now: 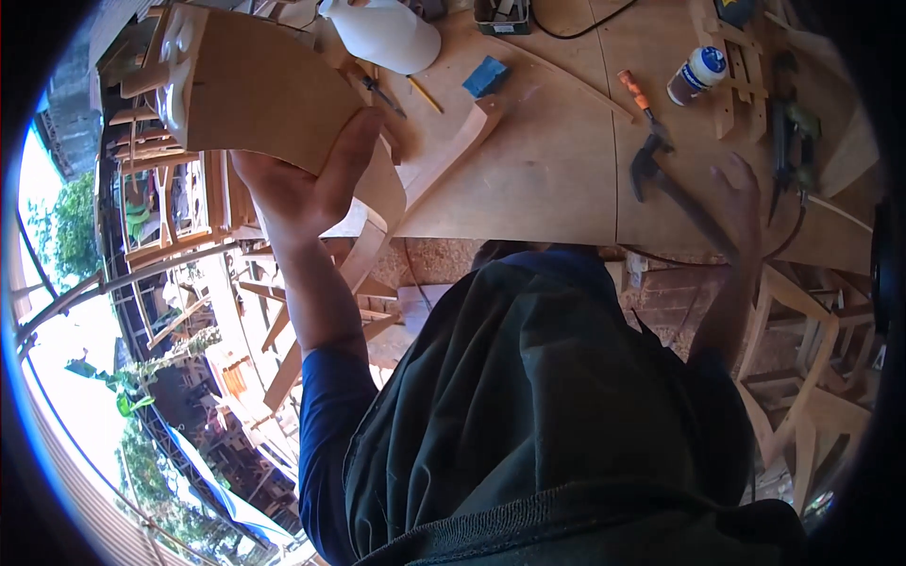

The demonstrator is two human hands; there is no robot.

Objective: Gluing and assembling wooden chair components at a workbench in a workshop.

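My left hand [316, 179] is raised at the upper left, closed on a flat brown wooden panel [260, 90] with a curved lower edge. The thumb lies along the panel's right side, and most of the other fingers are hidden. My right hand [741, 193] is over the right part of the wooden worktable [528, 189], fingers apart and holding nothing. Beside it lies a dark claw hammer [689, 209], its handle end reaching under or past my wrist. Just beyond the hammer head is an orange-handled tool [635, 91].
On the table are a white jug [387, 36], a blue block [486, 77], a yellow pencil [425, 94], a curved wooden piece [458, 151] and a white-and-brown bottle [694, 77]. Dark tools [793, 141] lie at the right. Wooden chair frames [797, 368] stand below right.
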